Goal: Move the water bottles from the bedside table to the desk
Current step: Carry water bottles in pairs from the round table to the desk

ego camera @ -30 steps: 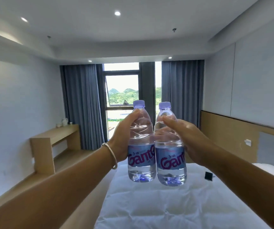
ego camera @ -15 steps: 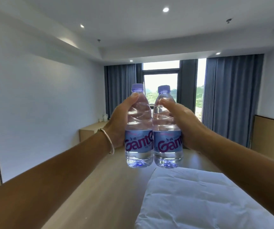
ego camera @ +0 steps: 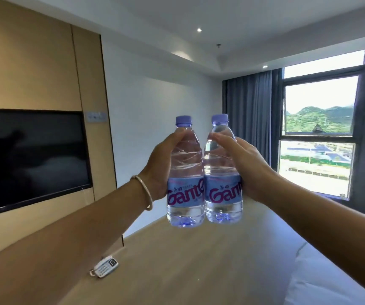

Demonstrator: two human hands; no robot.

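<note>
Two clear water bottles with purple caps and blue labels are held upright side by side in the air, in front of me. My left hand (ego camera: 159, 166) grips the left bottle (ego camera: 186, 172) round its shoulder and label. My right hand (ego camera: 247, 168) grips the right bottle (ego camera: 221, 172) the same way. The bottles touch or nearly touch each other. Neither the desk nor the bedside table is in view.
A black wall-mounted TV (ego camera: 29, 159) sits on a wood panel at left. A white telephone (ego camera: 104, 266) lies low on the left, by my left arm. Wooden floor (ego camera: 199, 260) stretches ahead. The white bed corner (ego camera: 322, 282) is at bottom right, the window (ego camera: 318, 133) and curtains beyond.
My view has swung left: the bed slid off to the right, the window moved right, and the TV wall came into sight. Both hands keep the same hold on the bottles.
</note>
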